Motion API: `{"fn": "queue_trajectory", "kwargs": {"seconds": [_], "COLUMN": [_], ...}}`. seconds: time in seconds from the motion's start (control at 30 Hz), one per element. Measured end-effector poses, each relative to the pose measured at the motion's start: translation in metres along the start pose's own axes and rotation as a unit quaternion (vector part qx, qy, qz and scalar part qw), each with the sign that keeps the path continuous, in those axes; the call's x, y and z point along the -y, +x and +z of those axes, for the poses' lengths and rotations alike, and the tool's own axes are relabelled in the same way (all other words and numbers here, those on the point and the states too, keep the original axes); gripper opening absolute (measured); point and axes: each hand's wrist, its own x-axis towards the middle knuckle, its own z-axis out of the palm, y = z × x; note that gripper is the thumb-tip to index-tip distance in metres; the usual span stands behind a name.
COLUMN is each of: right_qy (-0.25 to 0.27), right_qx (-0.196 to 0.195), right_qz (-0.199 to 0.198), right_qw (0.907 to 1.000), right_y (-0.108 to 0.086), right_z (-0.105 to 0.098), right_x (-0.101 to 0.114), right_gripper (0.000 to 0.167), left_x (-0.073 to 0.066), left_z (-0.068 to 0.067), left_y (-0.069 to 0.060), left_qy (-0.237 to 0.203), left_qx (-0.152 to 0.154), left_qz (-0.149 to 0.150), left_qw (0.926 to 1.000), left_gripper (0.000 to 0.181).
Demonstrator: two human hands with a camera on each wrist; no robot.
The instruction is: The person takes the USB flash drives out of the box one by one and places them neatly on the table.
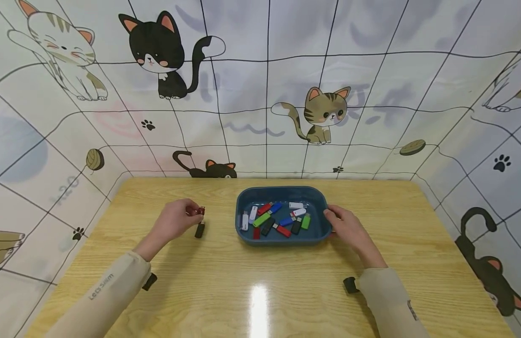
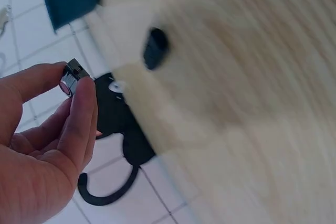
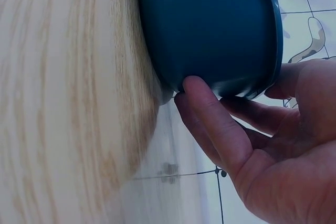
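Note:
My left hand (image 1: 175, 220) pinches a red USB stick (image 1: 202, 211) between thumb and fingers, held above the left side of the table; its metal plug (image 2: 77, 68) shows in the left wrist view. A black USB stick (image 1: 199, 230) lies on the wood close to that hand. At the table's middle stands a dark blue plastic tub (image 1: 281, 242) holding several USB sticks in red, green, blue, white and black. My right hand (image 1: 348, 230) grips the tub's right end, thumb at the rim, with the fingers (image 3: 223, 124) against the outer wall.
The light wooden table (image 1: 226, 291) runs back to a wall cloth (image 1: 252, 89) printed with cats and grid lines. Similar cloth hangs at the left and right sides. A dark wrist camera (image 1: 350, 285) sits by the right sleeve.

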Motion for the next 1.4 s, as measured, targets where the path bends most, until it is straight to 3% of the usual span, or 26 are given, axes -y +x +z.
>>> {"fn": "queue_trajectory", "kwargs": {"seconds": [0.23, 0.47, 0.93, 1.4], "right_qy": [-0.001, 0.002, 0.009, 0.015], "right_qx": [-0.001, 0.0, 0.002, 0.011], "right_qz": [-0.006, -0.01, -0.009, -0.007], "right_qw": [1.0, 0.9999, 0.9999, 0.9998], "right_y": [0.0, -0.001, -0.001, 0.001], "right_z": [-0.001, -0.001, -0.002, -0.002], "right_x": [0.0, 0.0, -0.001, -0.002], "right_gripper": [0.06, 0.06, 0.061, 0.062], "left_x": [0.02, 0.031, 0.036, 0.034], "left_z": [0.005, 0.009, 0.016, 0.015], "left_y": [-0.001, 0.002, 0.006, 0.003], "left_qy": [0.026, 0.05, 0.086, 0.079], "left_qx": [0.004, 0.013, 0.051, 0.044], "left_qz": [-0.022, -0.027, -0.04, -0.048], "left_qw": [0.9994, 0.9983, 0.9942, 0.9947], "left_gripper": [0.024, 0.027, 0.021, 0.032]}}
